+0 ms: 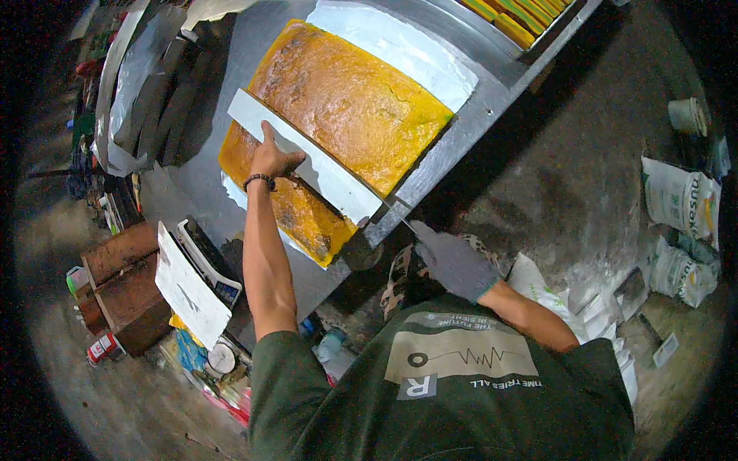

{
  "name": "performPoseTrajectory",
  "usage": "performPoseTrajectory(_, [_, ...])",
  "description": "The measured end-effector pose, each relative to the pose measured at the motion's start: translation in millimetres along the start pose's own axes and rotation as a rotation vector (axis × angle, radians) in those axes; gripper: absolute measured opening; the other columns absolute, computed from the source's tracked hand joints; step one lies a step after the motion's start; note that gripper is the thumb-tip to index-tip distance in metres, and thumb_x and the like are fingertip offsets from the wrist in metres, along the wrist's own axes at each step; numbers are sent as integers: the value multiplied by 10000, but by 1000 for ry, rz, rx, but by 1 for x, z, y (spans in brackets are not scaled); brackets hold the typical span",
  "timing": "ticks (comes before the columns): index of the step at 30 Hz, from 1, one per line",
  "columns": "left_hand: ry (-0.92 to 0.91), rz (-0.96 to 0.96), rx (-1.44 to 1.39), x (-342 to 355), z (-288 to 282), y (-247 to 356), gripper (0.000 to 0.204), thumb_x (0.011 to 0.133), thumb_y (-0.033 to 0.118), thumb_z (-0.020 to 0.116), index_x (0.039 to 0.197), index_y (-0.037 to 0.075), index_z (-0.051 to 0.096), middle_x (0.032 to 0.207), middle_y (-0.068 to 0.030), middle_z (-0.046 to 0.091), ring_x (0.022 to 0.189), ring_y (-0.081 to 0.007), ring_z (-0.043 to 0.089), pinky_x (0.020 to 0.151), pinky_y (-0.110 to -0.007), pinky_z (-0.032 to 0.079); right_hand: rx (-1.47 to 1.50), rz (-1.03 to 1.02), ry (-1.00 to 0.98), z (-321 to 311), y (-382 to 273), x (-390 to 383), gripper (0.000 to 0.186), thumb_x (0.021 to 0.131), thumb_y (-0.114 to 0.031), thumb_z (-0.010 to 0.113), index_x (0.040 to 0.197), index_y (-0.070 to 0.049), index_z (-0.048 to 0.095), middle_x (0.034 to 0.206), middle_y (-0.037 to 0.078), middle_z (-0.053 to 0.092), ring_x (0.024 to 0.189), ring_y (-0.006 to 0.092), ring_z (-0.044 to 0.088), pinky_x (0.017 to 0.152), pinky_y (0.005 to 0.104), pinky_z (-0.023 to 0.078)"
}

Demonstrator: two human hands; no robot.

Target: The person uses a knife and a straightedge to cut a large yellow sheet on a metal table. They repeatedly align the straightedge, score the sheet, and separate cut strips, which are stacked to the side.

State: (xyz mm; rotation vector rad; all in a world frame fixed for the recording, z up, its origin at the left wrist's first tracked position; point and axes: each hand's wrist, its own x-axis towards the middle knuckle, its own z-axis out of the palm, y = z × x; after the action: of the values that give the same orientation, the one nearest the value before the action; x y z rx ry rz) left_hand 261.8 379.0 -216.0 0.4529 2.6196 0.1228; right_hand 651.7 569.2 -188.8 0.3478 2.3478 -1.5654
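Note:
A large rectangular slab of yellow cake [346, 96] with a browned top lies on white paper [438, 65] on the metal table. Across the slab rests a long flat white strip [338, 184], like a straightedge. My bare left hand [274, 157] presses on this strip, fingers spread and thumb stretched out, with a beaded bracelet at the wrist. In a grey glove, my right hand [455, 263] is closed on a knife, whose thin blade [400, 212] points at the strip's near end by the table edge. The gloved fingers cover its handle.
A tray with yellow and green strips [511, 27] stands at the far right of the metal table [461, 142]. Stacked sheets [146, 92] lie at the left. Nearer are a digital scale [207, 257] and a white board [188, 288]. White sacks [680, 200] stand on the right-hand floor.

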Motion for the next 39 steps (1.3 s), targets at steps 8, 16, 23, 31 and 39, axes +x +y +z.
performPoseTrajectory(8, [-53, -24, -56, 8, 3, -11, 1346, 713, 335, 937, 1608, -5, -9, 1178, -334, 672, 912, -352, 747, 732, -395, 629, 74, -77, 97, 15, 18, 32, 495, 1025, -180, 506, 1500, -83, 406, 889, 284, 653, 845, 471, 643, 736, 546, 500])
performPoseTrajectory(16, [-135, -71, -98, 13, 2, -12, 1316, 730, 405, 901, 1611, -8, 14, 1286, -347, 624, 1153, -400, 671, 947, -435, 569, -325, -92, 76, 31, 107, -110, 542, 1028, -224, 500, 1539, -92, 381, 1147, 293, 662, 1033, 456, 650, 857, 512, 524])
performPoseTrajectory(23, [15, -2, -93, 3, -1, 7, 1400, 712, 727, 790, 1621, 9, 3, 1384, -408, 523, 1269, -482, 577, 1074, -477, 479, -142, 178, 64, -4, 39, -66, 555, 1003, -483, 507, 1461, -170, 509, 1243, 268, 641, 1126, 457, 630, 911, 582, 510])
performPoseTrajectory(31, [181, -214, -98, -3, 17, 29, 1236, 795, 644, 716, 1633, 57, 23, 1398, -518, 394, 1278, -582, 515, 1073, -542, 472, 63, 43, 207, 30, -3, 89, 510, 878, -425, 767, 1061, 17, 592, 874, 235, 654, 820, 402, 663, 719, 484, 503])
performPoseTrajectory(39, [190, -223, -297, -17, 6, 58, 1243, 776, 658, 733, 1647, 111, 36, 1395, -490, 419, 1135, -538, 637, 933, -557, 555, 209, 267, 435, 25, -3, 95, 434, 876, -211, 785, 1178, 45, 607, 1000, 134, 729, 799, 248, 714, 748, 359, 567])
